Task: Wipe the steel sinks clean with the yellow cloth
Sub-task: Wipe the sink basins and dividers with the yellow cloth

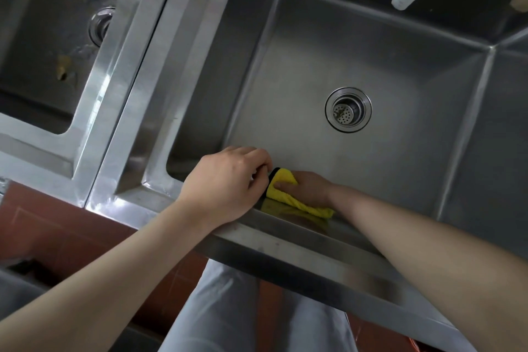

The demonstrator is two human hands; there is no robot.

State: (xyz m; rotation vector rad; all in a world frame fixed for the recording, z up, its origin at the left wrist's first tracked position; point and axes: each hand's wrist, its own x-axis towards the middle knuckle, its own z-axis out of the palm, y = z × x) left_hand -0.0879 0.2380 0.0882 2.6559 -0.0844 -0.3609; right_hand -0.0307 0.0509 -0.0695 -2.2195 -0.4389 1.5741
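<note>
Best done by pressing the yellow cloth (pixel 288 190) flat and dragging along the near wall of the right sink (pixel 400 168), overlapping passes toward the drain (pixel 348 109). Right hand (pixel 307 188) down inside by the near edge, fingers curled over the bunched cloth, thumb across it. Left hand (pixel 225 180) on the near rim, fingers bent, pinching the cloth's dark end.

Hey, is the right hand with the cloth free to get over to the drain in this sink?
Probably yes. The right hand holds the yellow cloth against the near wall, and the bare sink floor runs unobstructed to the drain.
</note>
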